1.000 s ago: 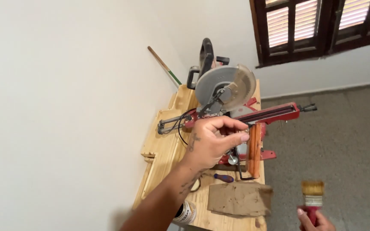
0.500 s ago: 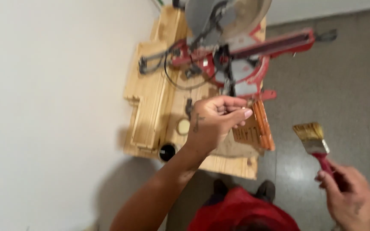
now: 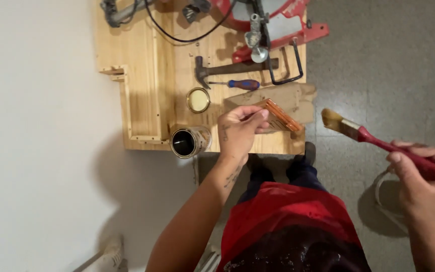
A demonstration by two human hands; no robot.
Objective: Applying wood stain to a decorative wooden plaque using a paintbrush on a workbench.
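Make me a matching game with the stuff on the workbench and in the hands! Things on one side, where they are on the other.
Things:
1. red-handled paintbrush
2. orange slatted wooden piece
3. open round tin of dark liquid
4. blue-and-red-handled screwdriver

Places:
A. at the near edge of the wooden workbench
B. in the right hand
C. lying just below the wooden-handled hammer
D. in the left hand

Pairs: 1-B, 2-D, 3-A, 4-C

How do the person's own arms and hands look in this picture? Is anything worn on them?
Both are bare: no gloves and no sleeves in view. The left hand has small dark tattoo marks near the wrist and along the inner forearm. The right hand shows a dark mark near its wrist at the frame edge.
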